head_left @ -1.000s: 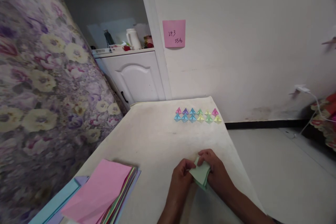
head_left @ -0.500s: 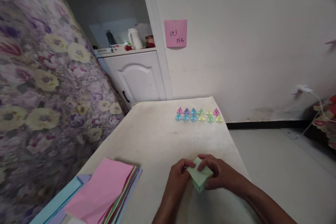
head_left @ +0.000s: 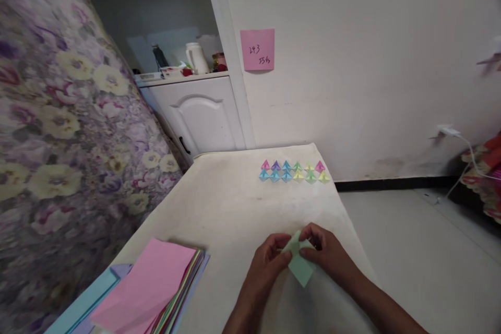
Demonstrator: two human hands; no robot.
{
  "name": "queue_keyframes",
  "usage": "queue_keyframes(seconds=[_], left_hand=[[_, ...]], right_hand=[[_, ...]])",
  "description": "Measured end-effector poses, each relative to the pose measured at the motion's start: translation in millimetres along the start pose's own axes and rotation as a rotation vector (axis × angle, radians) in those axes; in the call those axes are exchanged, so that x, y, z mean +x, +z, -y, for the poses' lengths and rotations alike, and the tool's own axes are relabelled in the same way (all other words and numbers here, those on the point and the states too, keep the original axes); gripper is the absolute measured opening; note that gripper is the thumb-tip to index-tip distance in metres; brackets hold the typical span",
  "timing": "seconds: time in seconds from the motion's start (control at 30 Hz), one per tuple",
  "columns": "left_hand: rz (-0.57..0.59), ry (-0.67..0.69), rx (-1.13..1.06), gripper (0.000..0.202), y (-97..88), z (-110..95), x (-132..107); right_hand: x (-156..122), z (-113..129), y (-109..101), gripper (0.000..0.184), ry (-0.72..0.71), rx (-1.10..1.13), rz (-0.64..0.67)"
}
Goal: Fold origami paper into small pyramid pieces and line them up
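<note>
Shelf (head_left: 172, 80) bearing jug (head_left: 199, 59), contents hidden, left hand (head_left: 268, 262) and right hand (head_left: 327, 248) pinching green paper (head_left: 302, 272)

Looks like someone's home tbh: big flowery curtain (head_left: 58, 141) down the left, white panelled cabinet (head_left: 201, 122) with a white pitcher (head_left: 197, 58) on top, scuffed plain wall (head_left: 352, 62), charger-type plug (head_left: 449, 131) in it, cloth-covered tabletop (head_left: 219, 209).
</note>
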State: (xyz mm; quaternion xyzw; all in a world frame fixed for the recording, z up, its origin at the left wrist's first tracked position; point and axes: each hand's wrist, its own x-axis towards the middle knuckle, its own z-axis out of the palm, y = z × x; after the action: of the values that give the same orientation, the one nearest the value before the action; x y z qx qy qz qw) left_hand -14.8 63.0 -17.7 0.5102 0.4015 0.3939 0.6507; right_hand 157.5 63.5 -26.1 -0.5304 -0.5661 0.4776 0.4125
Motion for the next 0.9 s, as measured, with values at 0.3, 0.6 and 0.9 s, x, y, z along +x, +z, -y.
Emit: queue_keyframes(seconds=[0.3,0.6,0.9], left_hand=[[-0.186,0.017,0.212,0.020,6.7,12.8,1.7],[-0.218,0.000,0.223,0.020,6.4,10.0,-0.3],[-0.165,-0.115,0.079,0.021,0.7,8.2,2.2]], right_hand=[[1.5,-7.8,2.8,0.018,-0.001,0.062,0.082],[1.9,-13.5,4.9,0.021,0.051,0.129,0.147],[2.5,-10.0,-5.5,0.020,-0.011,0.049,0.072]])
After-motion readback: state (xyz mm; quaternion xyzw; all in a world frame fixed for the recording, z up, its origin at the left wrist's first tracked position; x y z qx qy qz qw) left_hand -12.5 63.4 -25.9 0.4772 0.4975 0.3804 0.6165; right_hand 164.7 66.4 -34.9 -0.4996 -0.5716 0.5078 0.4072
